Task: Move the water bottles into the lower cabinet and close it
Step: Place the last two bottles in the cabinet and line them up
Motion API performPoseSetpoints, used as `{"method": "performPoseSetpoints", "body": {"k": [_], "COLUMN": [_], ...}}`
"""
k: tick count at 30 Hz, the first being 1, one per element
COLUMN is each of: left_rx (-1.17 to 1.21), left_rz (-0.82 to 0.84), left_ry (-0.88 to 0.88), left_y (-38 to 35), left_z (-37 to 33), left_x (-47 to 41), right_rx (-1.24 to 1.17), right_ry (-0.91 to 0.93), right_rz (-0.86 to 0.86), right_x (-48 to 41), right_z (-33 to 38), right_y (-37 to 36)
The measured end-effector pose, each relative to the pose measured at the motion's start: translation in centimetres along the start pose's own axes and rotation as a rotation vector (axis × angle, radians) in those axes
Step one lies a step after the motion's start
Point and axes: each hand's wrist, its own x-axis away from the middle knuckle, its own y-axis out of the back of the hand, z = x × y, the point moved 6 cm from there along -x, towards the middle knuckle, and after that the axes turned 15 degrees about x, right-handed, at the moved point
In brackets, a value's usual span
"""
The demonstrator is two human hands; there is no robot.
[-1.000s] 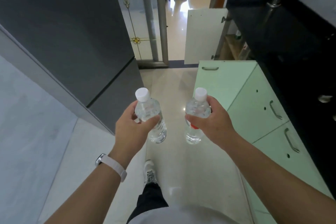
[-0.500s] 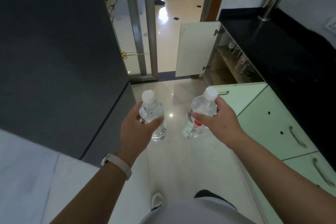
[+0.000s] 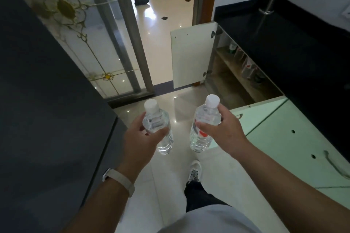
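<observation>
Shiny pale floor tiles run through this narrow kitchen. The left hand curls round a clear plastic water bottle with a white cap. The right hand curls round a red-label bottle. Both are in the air, well short of the open lower cabinet ahead. Smooth round bottles could slip from a loose hold, or bump the flat white cabinet door sticking out.
</observation>
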Motion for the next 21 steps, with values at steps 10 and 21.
{"method": "performPoseSetpoints", "body": {"k": [10,21], "left_rx": [-0.14,-0.138], "left_rz": [0.158,0.365], "left_ry": [0.041,0.044], "left_y": [-9.8,-17.9], "left_z": [-1.4,-2.2], "left_x": [-17.0,-30.3], "right_rx": [-0.008,-0.021], "right_ry": [-0.05,-0.127], "right_rz": [-0.08,-0.284], "right_x": [-17.3,-25.7], "right_z": [-1.2,-1.7], "right_y": [5.5,10.3]}}
